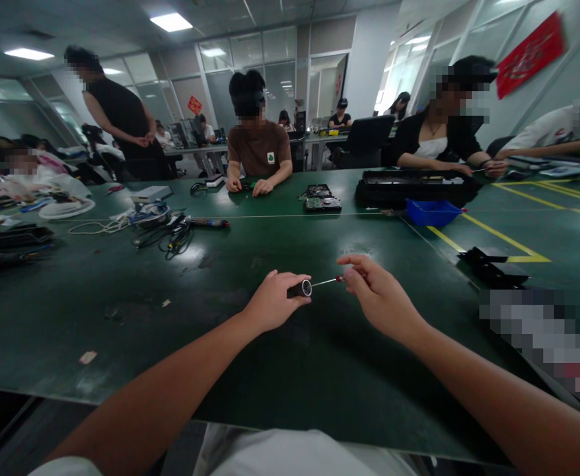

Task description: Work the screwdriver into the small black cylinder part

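Observation:
Over the middle of the green table (250, 370), my left hand (276, 301) grips a small dark cylinder (306, 288) with a light metallic rim, its round end turned toward the right. My right hand (374, 291) pinches the red handle of a thin screwdriver (326, 282) between thumb and fingers. The screwdriver's shaft points left, and its tip is at or very near the rim of the cylinder. Whether the tip touches is too small to tell.
Tangled black cables (176, 235) lie at the left. Farther back are a circuit-board device (322, 198), a long black housing (416, 188) and a blue tray (433, 211). Black parts (493, 268) rest at the right. People sit across the table.

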### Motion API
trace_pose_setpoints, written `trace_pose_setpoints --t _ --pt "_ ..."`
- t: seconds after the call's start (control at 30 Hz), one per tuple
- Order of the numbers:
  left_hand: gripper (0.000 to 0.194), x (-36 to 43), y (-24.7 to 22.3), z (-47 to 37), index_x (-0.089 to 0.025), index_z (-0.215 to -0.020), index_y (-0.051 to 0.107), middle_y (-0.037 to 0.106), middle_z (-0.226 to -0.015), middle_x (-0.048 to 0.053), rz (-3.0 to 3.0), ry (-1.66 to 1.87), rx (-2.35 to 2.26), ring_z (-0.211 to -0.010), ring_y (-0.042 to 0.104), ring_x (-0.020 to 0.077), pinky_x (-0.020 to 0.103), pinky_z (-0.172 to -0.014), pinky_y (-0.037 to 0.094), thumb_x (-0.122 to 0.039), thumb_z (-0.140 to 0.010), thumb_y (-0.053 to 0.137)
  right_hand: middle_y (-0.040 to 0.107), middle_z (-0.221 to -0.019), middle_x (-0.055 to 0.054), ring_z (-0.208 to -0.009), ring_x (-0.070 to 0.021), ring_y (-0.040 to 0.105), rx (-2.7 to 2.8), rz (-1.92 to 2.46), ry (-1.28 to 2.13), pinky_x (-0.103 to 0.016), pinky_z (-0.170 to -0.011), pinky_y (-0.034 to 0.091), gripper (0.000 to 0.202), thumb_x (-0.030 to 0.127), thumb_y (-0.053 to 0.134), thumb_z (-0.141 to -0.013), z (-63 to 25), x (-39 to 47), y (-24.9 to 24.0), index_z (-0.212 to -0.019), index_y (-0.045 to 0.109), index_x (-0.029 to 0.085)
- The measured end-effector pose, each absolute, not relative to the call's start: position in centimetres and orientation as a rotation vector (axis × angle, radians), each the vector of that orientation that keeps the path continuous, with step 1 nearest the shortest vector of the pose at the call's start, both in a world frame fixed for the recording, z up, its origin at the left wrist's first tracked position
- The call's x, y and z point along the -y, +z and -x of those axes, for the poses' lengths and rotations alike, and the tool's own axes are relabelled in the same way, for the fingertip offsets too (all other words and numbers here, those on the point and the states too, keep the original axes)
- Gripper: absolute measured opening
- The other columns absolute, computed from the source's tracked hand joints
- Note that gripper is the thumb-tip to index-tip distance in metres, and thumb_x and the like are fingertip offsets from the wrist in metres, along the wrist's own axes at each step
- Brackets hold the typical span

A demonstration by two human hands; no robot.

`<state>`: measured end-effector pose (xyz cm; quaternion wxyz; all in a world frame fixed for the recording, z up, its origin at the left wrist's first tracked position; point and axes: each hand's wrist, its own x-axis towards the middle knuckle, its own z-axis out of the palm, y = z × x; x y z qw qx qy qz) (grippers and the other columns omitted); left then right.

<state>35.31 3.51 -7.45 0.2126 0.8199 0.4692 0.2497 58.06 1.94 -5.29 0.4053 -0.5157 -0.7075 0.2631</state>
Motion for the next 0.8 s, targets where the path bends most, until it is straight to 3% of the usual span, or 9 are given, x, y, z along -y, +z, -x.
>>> trace_pose_setpoints --t 0.1,0.2,0.3,0.43,0.53,0.7,0.8 --pt "0.038 -3.59 -7.45 -35.27 -0.027 -0.125 0.066 0.070 -0.122 0.003 -2.279 0.710 -1.314 -0.115 0.061 0.0247 0.052 -0.115 0.030 -0.029 -0.087 0.071 0.066 -0.080 -0.003 -0.071 -0.0201 0.063 1.779 1.297 0.687 -0.033 -0.063 0.048 0.035 0.035 0.047 -0.095 -58.14 -2.11 -5.42 -0.122 0.063 0.020" --pt "0.040 -3.55 -7.68 -35.37 -0.029 -0.126 0.065 0.070 -0.121 0.002 -2.289 0.707 -1.296 -0.115 0.061 0.0242 0.052 -0.116 0.028 -0.030 -0.087 0.072 0.063 -0.071 -0.002 -0.064 -0.0192 0.060 1.745 1.329 0.710 -0.032 -0.060 0.047 0.039 0.044 0.043 -0.098 -58.19 -1.95 -5.16 -0.113 0.069 0.019" --pt "0.041 -3.44 -7.88 -35.55 -0.029 -0.127 0.064 0.070 -0.122 0.002 -2.307 0.695 -1.272 -0.117 0.061 0.0244 0.053 -0.118 0.024 -0.031 -0.086 0.072 0.067 -0.077 -0.004 -0.065 -0.0192 0.061 1.749 1.345 0.659 -0.033 -0.061 0.048 0.042 0.048 0.042 -0.099 -58.23 -1.62 -4.90 -0.109 0.071 0.020" --pt "0.039 -3.37 -7.60 -35.57 -0.027 -0.125 0.066 0.070 -0.120 0.003 -2.293 0.711 -1.289 -0.114 0.062 0.0239 0.050 -0.115 0.029 -0.030 -0.086 0.072 0.069 -0.088 -0.006 -0.074 -0.0218 0.064 1.809 1.296 0.610 -0.036 -0.067 0.050 0.038 0.040 0.044 -0.099 -58.28 -1.66 -5.33 -0.127 0.061 0.021" --pt "0.039 -3.35 -7.33 -35.49 -0.025 -0.125 0.066 0.071 -0.118 0.004 -2.268 0.723 -1.314 -0.111 0.063 0.0236 0.047 -0.112 0.034 -0.029 -0.086 0.072 0.068 -0.093 -0.006 -0.080 -0.0216 0.064 1.782 1.246 0.679 -0.037 -0.071 0.052 0.037 0.037 0.043 -0.099 -58.25 -1.98 -5.67 -0.129 0.057 0.022" --pt "0.041 -3.20 -7.64 -35.65 -0.028 -0.126 0.065 0.069 -0.122 0.002 -2.299 0.682 -1.271 -0.116 0.061 0.0239 0.052 -0.118 0.025 -0.030 -0.086 0.073 0.065 -0.083 -0.005 -0.071 -0.0202 0.061 1.733 1.306 0.718 -0.036 -0.067 0.051 0.036 0.045 0.039 -0.100 -58.23 -1.92 -5.29 -0.115 0.063 0.021" --pt "0.042 -3.08 -7.69 -35.74 -0.028 -0.127 0.065 0.069 -0.123 0.003 -2.301 0.667 -1.263 -0.118 0.060 0.0245 0.053 -0.119 0.023 -0.031 -0.086 0.072 0.065 -0.085 -0.004 -0.075 -0.0207 0.063 1.718 1.277 0.704 -0.037 -0.070 0.052 0.031 0.041 0.043 -0.100 -58.27 -1.75 -5.44 -0.121 0.058 0.023"
